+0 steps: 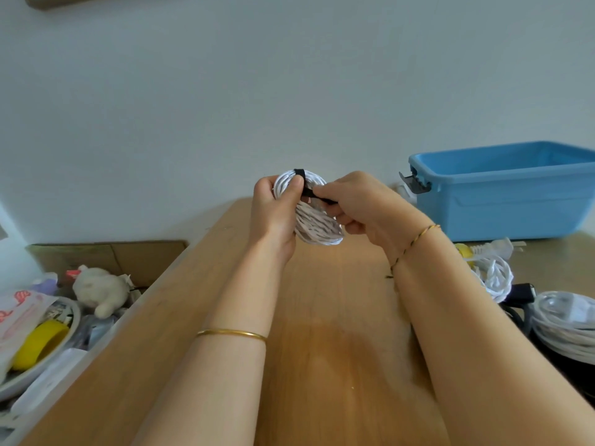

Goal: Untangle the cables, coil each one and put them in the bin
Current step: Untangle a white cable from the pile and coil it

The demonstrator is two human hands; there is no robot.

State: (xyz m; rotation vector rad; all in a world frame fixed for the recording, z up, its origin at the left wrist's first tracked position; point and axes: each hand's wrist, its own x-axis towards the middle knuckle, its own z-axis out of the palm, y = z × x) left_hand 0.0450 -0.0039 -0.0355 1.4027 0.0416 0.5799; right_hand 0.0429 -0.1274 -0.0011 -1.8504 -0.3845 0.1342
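Two-handed, at twelve o'clock above the wooden table [322,365]: curling the left hand [273,210] round a white cable coil [317,228], pinching its black strap [318,197] with the right hand [363,204]. Sitting at two o'clock, well apart: blue bin [515,201]. Lying at three o'clock: more coiled white cables [498,276].

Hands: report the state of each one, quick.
Left hand: closed, gripping the white cable coil.
Right hand: closed, pinching the black strap wrapped over the coil.
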